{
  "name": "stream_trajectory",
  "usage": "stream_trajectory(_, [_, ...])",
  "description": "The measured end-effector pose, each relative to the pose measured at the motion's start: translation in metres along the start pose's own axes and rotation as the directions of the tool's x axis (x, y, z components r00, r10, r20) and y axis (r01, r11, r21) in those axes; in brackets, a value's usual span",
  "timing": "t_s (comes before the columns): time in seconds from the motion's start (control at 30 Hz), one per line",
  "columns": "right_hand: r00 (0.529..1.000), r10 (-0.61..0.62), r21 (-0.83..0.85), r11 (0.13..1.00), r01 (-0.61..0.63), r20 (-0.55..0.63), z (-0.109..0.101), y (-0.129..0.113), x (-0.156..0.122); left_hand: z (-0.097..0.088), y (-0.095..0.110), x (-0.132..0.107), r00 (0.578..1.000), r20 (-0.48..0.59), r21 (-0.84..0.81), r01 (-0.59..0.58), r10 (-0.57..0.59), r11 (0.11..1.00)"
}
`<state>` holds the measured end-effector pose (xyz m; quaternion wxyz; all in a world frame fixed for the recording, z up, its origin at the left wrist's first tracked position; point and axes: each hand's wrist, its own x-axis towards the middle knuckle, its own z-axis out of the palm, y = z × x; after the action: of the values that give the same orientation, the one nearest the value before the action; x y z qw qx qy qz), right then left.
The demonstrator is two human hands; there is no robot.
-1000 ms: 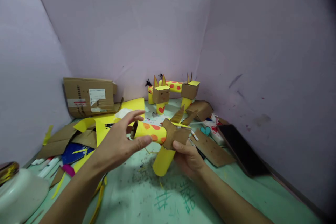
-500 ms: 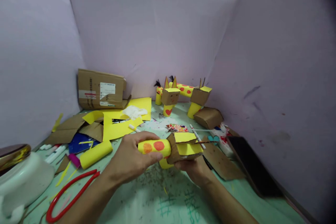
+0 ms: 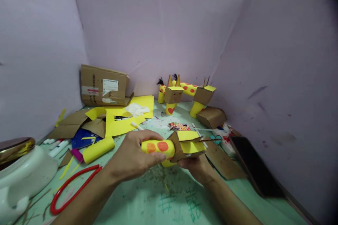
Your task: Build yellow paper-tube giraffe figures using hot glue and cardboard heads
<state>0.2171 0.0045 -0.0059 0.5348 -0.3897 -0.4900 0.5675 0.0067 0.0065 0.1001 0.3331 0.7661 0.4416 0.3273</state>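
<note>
My left hand (image 3: 133, 156) is wrapped round a yellow paper tube with orange spots (image 3: 157, 146). A brown cardboard head with yellow panels (image 3: 188, 145) is joined to the tube's right end. My right hand (image 3: 194, 167) grips that cardboard head from below, and most of its fingers are hidden under it. Both hands hold the piece just above the green table (image 3: 169, 197).
Two finished spotted giraffe figures (image 3: 173, 95) (image 3: 202, 97) stand at the back. A cardboard box (image 3: 103, 86), yellow paper (image 3: 124, 123), a loose yellow tube (image 3: 98, 149), a red loop (image 3: 71, 186), a white pot (image 3: 23, 177) and markers lie left. A dark phone (image 3: 253, 168) lies right.
The tube and head have turned and dropped lower, the yellow leg tube is now tucked beneath. My left hand went from loose fingers to a full wrap. The view shifted left.
</note>
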Motion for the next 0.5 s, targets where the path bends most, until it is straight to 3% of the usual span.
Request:
stream_trajectory(0.13, [0.998,-0.039,-0.06,0.997,0.042,0.048,0.002,-0.006,0.0,0.003,0.002,-0.001,0.999,-0.034,0.007,0.035,-0.035,0.999])
stream_trajectory(0.37, [1.0,-0.02,0.062,0.998,0.019,0.016,0.007,-0.014,-0.003,-0.003,0.003,0.0,0.997,-0.07,0.024,0.011,-0.009,1.0])
stream_trajectory(0.5, [0.999,-0.045,0.014,0.999,0.045,0.003,0.005,-0.011,-0.003,-0.004,0.001,0.001,0.994,-0.105,0.054,0.007,-0.002,0.999])
